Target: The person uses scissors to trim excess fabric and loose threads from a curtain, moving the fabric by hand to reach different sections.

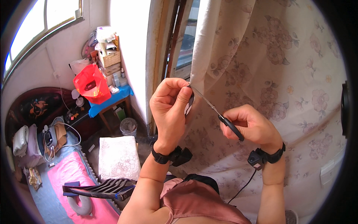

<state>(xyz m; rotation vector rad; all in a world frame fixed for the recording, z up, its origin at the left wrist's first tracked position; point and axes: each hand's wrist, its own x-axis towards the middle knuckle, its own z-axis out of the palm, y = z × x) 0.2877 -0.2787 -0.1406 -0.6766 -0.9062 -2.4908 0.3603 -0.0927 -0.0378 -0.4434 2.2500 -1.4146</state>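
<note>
My right hand (253,125) grips a pair of scissors (210,104) by the black handles, its fingers curled about the loops. The metal blades slant up and left, and their tips reach the fingertips of my left hand (169,102). Thumb and forefinger of that hand are pinched together at the left edge of a floral curtain (268,67). A thin dark-edged piece (190,103) hangs below the pinch, partly hidden by my thumb; I cannot tell what it is. Each wrist wears a black strap with a small device.
Behind the curtain's edge stands a window frame (158,67). A blue-covered side table (110,102) bears a red bag (91,84) and stacked boxes. At lower left is a bed (43,186) with a pink cloth. A quilted stool (119,158) and a waste bin (128,127) stand nearby.
</note>
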